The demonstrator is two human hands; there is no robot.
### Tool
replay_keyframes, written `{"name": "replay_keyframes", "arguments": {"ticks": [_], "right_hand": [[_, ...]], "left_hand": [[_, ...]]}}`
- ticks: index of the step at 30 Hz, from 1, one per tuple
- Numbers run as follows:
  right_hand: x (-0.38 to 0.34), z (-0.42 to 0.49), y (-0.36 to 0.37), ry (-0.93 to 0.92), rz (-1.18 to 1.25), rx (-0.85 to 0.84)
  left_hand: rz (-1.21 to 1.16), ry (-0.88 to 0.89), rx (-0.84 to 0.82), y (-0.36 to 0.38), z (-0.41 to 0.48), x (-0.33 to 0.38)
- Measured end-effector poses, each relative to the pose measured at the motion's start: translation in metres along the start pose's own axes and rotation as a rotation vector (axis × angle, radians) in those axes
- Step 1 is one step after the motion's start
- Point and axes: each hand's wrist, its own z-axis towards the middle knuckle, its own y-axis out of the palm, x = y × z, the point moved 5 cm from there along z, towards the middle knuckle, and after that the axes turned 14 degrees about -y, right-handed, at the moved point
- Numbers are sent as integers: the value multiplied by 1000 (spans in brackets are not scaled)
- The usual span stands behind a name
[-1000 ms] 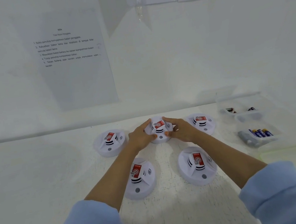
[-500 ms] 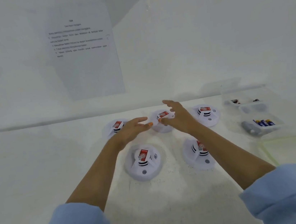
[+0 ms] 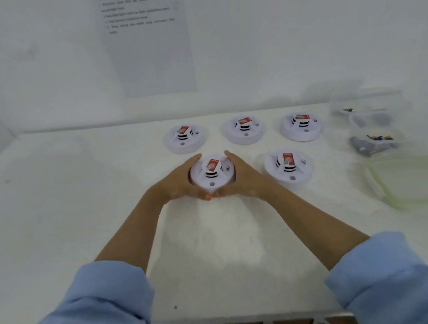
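Several round white smoke detectors with red labels lie on the white table [image 3: 79, 220]. The front left detector [image 3: 212, 174] sits between my hands. My left hand [image 3: 180, 184] cups its left side and my right hand [image 3: 239, 177] cups its right side, thumbs meeting at its near edge. The front right detector [image 3: 288, 165] lies just right of my right hand. Three more stand in a back row: left [image 3: 184, 138], middle [image 3: 243, 130] and right [image 3: 301, 126].
Clear plastic boxes at the far right hold batteries [image 3: 373, 142] and small parts [image 3: 355, 110]. A clear lid with a green rim [image 3: 417, 181] lies in front of them. A printed instruction sheet [image 3: 146, 37] hangs on the wall behind. The table's near edge [image 3: 241, 317] is below.
My hands left the middle back detector, drew back toward me and closed round the front left detector. The camera tilted down, showing the table's near edge.
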Motion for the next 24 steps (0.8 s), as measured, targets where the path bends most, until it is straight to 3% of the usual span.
{"name": "replay_keyframes", "arguments": {"ticks": [3,9,13,17,21,24], "right_hand": [[0,-2,-1,-21,20,50],[-10,-2,-22,-53,87,108],[-38,1,-62,-148,179,110],[-62,3,-123,-230,298,130],[-55,-12,-192,-229,663,357],[-30,-29,-232,-184,640,469]], "left_hand": [[-24,32,99,0,-2,4],[-65,86,137,2,-3,22],[-6,178,110,1,7,70],[115,324,218,0,20,138],[-84,489,98,23,36,195],[-244,536,-26,59,53,226]]}}
